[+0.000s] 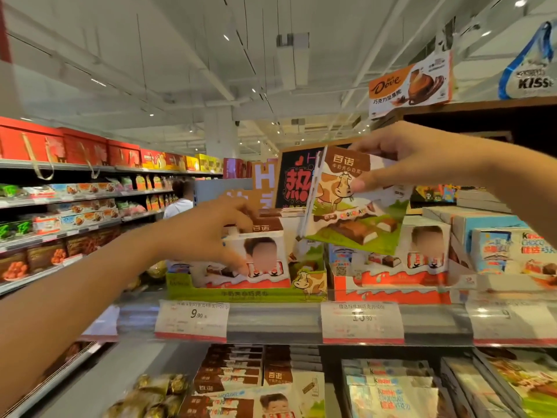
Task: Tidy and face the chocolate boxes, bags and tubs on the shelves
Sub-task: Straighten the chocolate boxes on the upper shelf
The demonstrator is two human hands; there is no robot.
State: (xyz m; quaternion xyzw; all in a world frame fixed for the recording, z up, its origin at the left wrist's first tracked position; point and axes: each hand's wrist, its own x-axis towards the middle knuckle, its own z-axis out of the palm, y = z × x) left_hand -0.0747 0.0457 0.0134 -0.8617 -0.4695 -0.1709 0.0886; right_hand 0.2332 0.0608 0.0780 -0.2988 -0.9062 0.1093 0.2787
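Observation:
My right hand (401,158) grips a flat chocolate box with a cartoon cow (346,206) by its top edge, lifted and tilted above the shelf. My left hand (217,230) pinches a white and red chocolate box (256,260) that stands in a green display tray (241,294) with a cow print. More brown-topped boxes (268,226) stand behind it in the tray. To the right, a red and white tray (391,292) holds similar white and red boxes.
Price tags (193,319) hang on the grey shelf rail (271,324). Below lie more chocolate boxes (235,378) and gold-wrapped sweets (150,396). A Dove box (410,86) sits on the top shelf. A person (179,200) stands in the aisle at left.

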